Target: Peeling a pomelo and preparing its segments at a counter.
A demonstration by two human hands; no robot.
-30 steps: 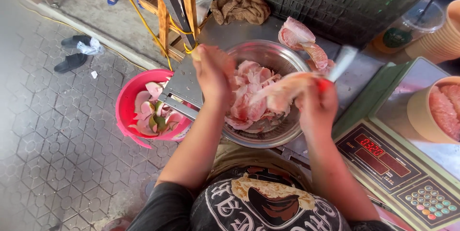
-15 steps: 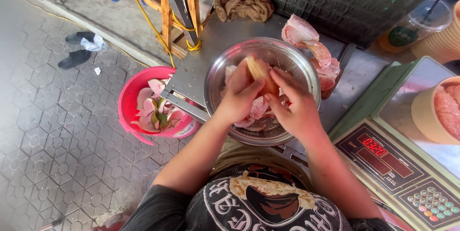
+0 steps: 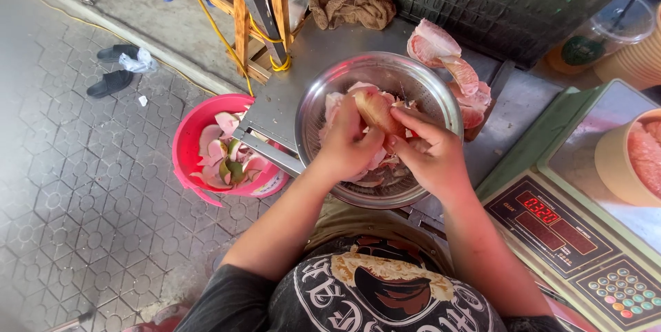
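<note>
Head view, with the steel bowl (image 3: 377,125) as landmark. Both hands meet over the bowl's middle: the left hand (image 3: 350,145) and the right hand (image 3: 428,154) together grasp one pink pomelo segment (image 3: 377,110), fingers curled around it, the segment held just above the other pieces lying in the bowl. The bowl sits on a grey metal table (image 3: 323,50). Beyond the bowl's far right rim lies a pile of peeled pink pieces (image 3: 451,74). Left of the bowl and below the table edge, on the paved floor, stands a red bucket (image 3: 189,146) holding rind scraps. Right of the bowl is a scale (image 3: 571,236) with a lit red display, carrying a tan cup (image 3: 613,160) of pink flesh. Behind the bowl, a brown cloth (image 3: 351,5) rests on the table
</note>
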